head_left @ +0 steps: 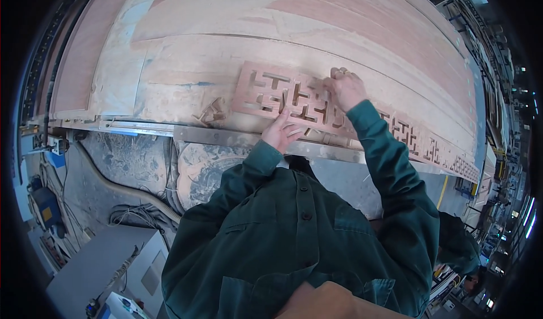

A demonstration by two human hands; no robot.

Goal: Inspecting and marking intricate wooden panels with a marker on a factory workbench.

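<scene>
A long wooden panel (240, 95) with cut-out lattice slots lies along the near edge of the large wooden worktable (181, 56) and runs off to the right. My left hand (277, 133) is at the panel's near edge, fingers apart, the thumb pointing up beside a slot. A thin wood strip (283, 100) shows just above that thumb; I cannot tell whether it is loose. Over the panel's far edge, my right hand (348, 88) is closed with curled fingers. What it holds, if anything, is hidden. Some slots have dark gaps, others wood in them.
Several small wood offcuts (212, 112) lie left of the panel. A metal rail (192, 133) edges the table. Below it are a dusty floor, a hose (121, 186) and a grey cabinet (104, 268). Another person's dark sleeve (457, 245) is at the lower right.
</scene>
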